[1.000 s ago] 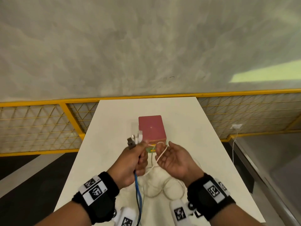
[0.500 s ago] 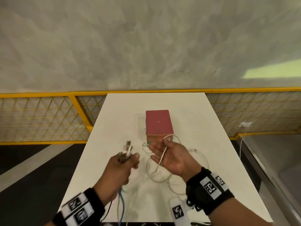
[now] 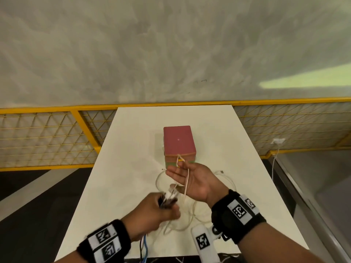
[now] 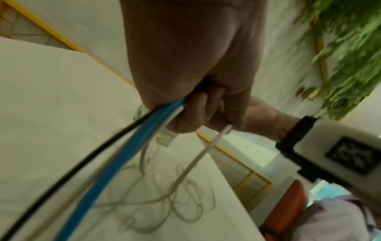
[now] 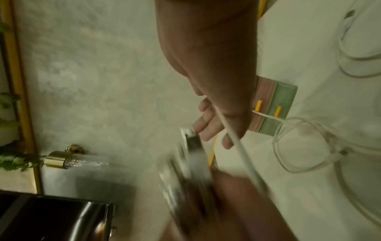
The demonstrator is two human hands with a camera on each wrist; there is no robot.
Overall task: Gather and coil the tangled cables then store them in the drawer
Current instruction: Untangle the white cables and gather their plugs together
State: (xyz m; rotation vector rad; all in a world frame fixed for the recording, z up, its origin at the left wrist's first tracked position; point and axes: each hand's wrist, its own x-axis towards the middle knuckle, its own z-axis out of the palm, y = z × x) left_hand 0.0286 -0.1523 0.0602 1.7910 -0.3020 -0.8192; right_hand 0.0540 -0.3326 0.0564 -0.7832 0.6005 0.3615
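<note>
White cable (image 3: 187,179) lies over your flat, palm-up right hand (image 3: 191,178); your left hand (image 3: 152,211) grips the bundled plugs (image 3: 169,198) above the desk (image 3: 123,149). You're mid-coil, so wind on the slack before reaching for the drawer box (image 3: 179,143).

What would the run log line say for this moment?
left hand: grips cable ends | right hand: open, white cable draped across | drawer box: shut | stage: coiling
</note>
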